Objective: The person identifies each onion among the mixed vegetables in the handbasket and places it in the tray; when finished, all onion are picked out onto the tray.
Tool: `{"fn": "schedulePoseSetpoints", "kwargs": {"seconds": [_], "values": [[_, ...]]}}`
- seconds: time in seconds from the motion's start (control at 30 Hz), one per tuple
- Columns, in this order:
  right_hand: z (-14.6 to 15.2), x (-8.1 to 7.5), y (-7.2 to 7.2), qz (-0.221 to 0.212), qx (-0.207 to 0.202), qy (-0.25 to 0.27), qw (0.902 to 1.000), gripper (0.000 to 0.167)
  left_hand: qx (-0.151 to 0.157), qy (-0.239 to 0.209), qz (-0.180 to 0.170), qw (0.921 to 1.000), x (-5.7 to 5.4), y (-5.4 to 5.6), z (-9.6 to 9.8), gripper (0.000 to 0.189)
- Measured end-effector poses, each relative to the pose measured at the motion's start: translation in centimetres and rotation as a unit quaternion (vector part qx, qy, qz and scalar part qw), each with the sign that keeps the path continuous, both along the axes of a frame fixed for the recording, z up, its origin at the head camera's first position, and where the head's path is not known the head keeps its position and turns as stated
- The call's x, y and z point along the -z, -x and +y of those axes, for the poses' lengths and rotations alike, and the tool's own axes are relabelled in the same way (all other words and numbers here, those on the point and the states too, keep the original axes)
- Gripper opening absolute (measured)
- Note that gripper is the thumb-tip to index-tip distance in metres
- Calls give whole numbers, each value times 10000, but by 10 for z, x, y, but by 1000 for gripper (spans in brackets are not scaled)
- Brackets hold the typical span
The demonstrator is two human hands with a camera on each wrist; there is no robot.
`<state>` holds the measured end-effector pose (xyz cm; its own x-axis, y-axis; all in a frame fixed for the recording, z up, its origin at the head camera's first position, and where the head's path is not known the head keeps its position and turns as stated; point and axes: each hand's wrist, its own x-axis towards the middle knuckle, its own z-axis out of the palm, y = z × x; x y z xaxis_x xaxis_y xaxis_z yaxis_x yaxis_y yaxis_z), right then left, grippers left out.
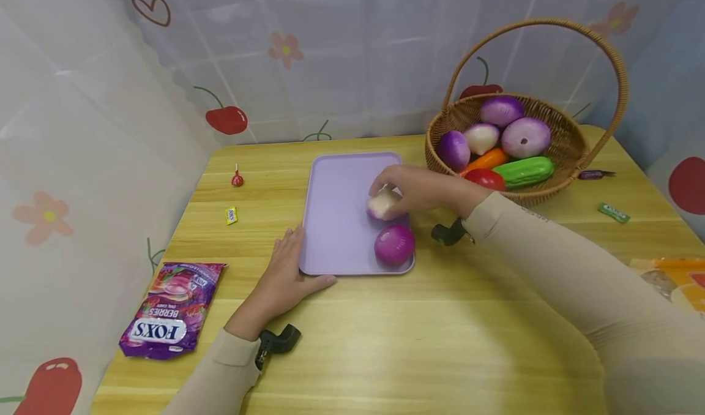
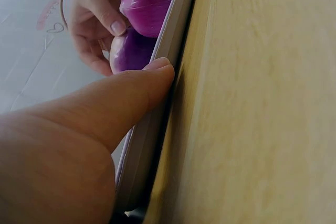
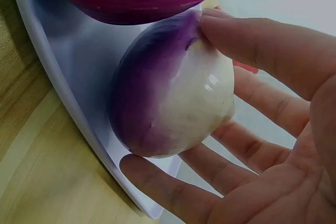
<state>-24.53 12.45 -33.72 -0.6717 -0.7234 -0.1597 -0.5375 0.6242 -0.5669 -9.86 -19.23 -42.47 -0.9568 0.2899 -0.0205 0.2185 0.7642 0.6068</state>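
Head view shows the right hand point(image 1: 413, 188) holding a purple-and-white turnip point(image 1: 380, 207) over the right side of a lilac tray point(image 1: 338, 207), thumb on one side and fingertips on the other, as the right wrist view confirms. The left hand point(image 1: 281, 283) lies spread at the tray's near left corner, its fingers along the left edge and its thumb against the near edge, which seems to steady it.

A magenta onion point(image 1: 395, 245) sits in the near right corner of the tray, just beside the turnip; whether the two touch, I cannot tell. The step in hand looks like handling the turnip at the tray, though setting down and picking up look alike here. If it is being set down, the next move calls for a gentle spreading of the right fingers, so that neither round vegetable rolls; if lifted, a firmer pinch.

Farther out, a wicker basket point(image 1: 570, 130) at the far right holds more purple vegetables, a carrot, a tomato point(image 1: 484, 179) and a cucumber point(image 1: 523, 171). A purple candy bag point(image 1: 171, 311) lies left of the left hand.
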Motion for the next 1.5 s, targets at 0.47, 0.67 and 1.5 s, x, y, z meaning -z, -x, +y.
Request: {"fn": "schedulePoseSetpoints", "kwargs": {"seconds": [0.47, 0.67, 1.5], "values": [[3, -7, -3, -99, -17, -3, 9999, 49, 21, -4, 42, 10000, 0, 0, 0, 126], [5, -16, -3, -88, -16, -40, 10000, 49, 40, -9, 69, 10000, 0, 1, 0, 127], [41, -64, 17, 293, 665, 732, 9947, 46, 34, -131, 66, 9999, 2, -1, -2, 127]]}}
